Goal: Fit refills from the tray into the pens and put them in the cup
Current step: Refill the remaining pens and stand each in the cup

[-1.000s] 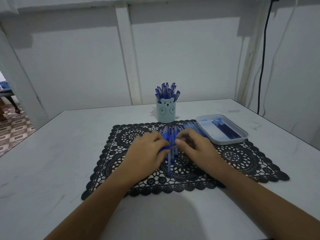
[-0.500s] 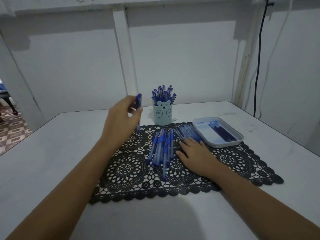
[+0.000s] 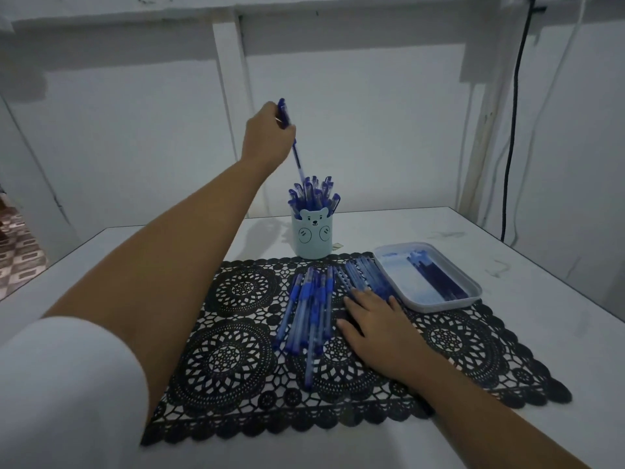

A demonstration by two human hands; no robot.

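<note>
Two hands in shot. L hand point(image 3: 267, 130) is raised high at the far side of the table point(image 3: 527, 299), above and a bit left of the cup point(image 3: 313, 236). Its fingers curl round a blue pen point(image 3: 297, 160), gripping it near the cap end. Pen is tilted, w/ cap up-left and tip down-right. Tip sits right at the tops of the pens in cup point(image 3: 313, 192); can't tell if it touches them. Cup is pale blue w/ a bear face, upright, just past the far edge of the black lace mat point(image 3: 233, 333), and packed w/ blue pens, caps up.

R hand point(image 3: 378, 326) lies palm down on the mat, right of centre, fingers straight & slightly spread, holding nothing. Fingertips reach the near ends of a second group of pens point(image 3: 368, 279) lying just left of the tray point(image 3: 473, 292). Thumb side is just beside the loose pens point(image 3: 309, 309), a bunch lying near-to-far at mid-mat w/ blue grips toward the far end.

Tray is white & shallow, at the mat's far right corner. Dark blue refills point(image 3: 436, 279) lie lengthwise toward its right side.

White sleeve point(image 3: 67, 384) fills the near left corner. Black cable point(image 3: 510, 147) hangs down the wall, far right.
</note>
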